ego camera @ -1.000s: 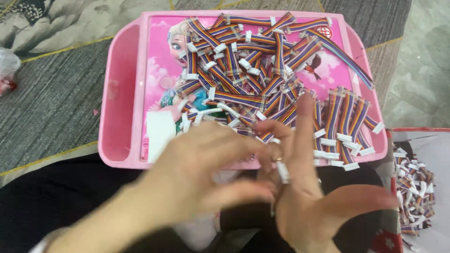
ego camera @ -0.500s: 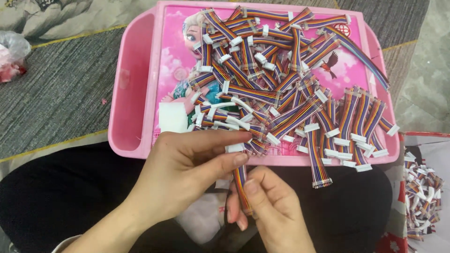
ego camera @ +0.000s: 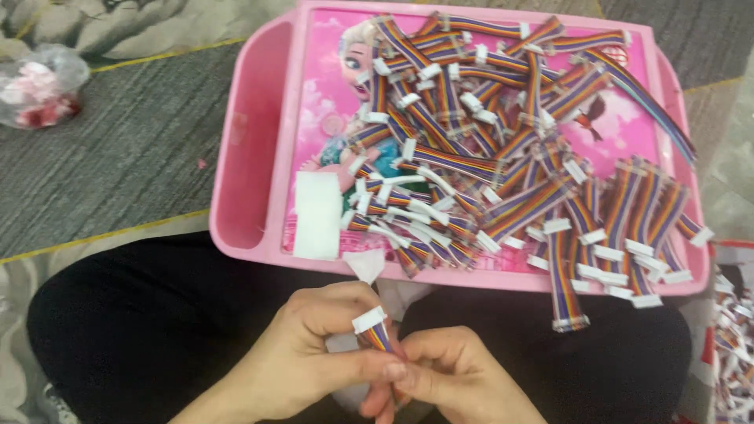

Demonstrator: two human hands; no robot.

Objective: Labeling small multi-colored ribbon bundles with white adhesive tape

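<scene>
Head view looking straight down: both hands sit low over the lap, left hand [ego camera: 314,345] and right hand [ego camera: 448,373] each with a grip clamped on one short rainbow ribbon cable [ego camera: 375,333], its white connector poking up between the fingers. It's striped, flat, stubby. Just above, the pink tray [ego camera: 251,133] is heaped with more cables [ego camera: 503,149], some hanging over its near edge. Left tray pocket is bare.
</scene>
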